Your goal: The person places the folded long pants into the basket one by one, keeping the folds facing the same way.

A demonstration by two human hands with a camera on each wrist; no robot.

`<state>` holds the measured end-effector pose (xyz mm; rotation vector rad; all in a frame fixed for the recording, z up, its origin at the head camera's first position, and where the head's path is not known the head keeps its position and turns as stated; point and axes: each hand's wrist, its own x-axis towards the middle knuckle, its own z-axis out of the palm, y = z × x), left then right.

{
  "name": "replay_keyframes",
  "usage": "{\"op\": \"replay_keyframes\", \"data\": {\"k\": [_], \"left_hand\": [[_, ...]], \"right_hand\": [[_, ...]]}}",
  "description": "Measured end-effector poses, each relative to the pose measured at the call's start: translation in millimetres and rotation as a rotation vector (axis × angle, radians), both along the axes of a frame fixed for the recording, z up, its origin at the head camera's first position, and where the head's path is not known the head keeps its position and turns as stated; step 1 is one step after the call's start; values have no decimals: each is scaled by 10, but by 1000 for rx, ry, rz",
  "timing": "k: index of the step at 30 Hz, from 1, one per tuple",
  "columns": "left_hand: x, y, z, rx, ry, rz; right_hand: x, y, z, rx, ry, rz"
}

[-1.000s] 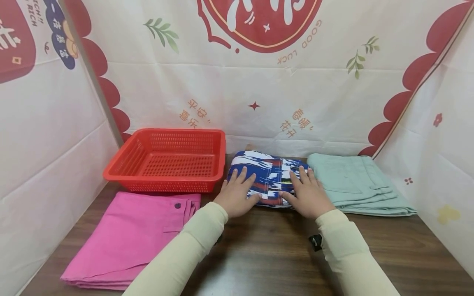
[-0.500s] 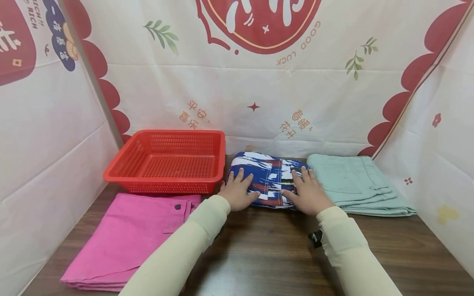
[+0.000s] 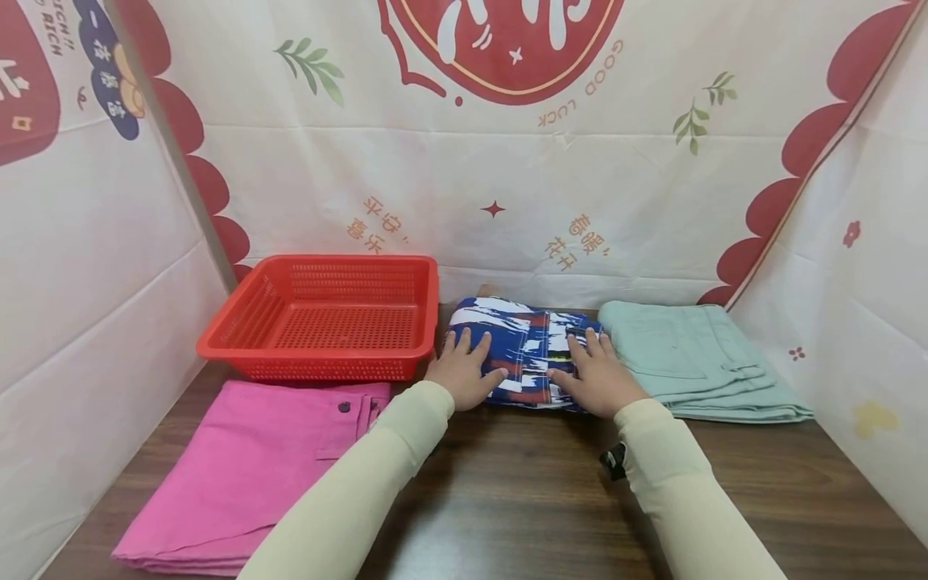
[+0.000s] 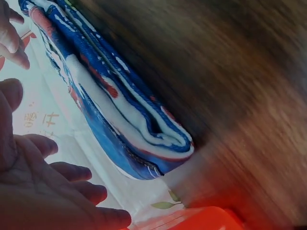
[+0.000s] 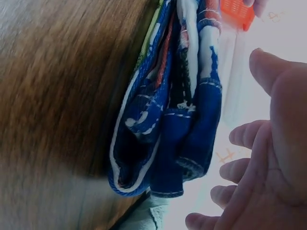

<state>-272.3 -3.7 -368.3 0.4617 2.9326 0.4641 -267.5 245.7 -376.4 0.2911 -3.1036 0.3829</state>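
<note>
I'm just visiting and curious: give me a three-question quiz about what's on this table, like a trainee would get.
1. True or false: both hands rest flat on the patterned blue folded cloth.
2. What lies directly left of that cloth? A) red basket B) pale green cloth C) pink cloth
3. Fill in: the pink cloth lies in front of the red ____.

Key: 1 true, left hand and right hand lie on it with straight fingers; 2 A; 3 basket.
</note>
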Motion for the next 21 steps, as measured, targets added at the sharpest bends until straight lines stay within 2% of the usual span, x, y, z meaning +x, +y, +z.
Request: {"op": "replay_keyframes", "data": {"k": [13,17,21], "left_hand": [[-75,1,-61,39,-18,32],[-117,-6,-133,83,-43,41],[-135,-26,-257,101,-97,70]], "right_hand": [[-22,-2,-16,-30,-49,-13],[-32,-6,-27,-30,-65,-6],[-49,-15,-76,-18,-95,-18]]}}
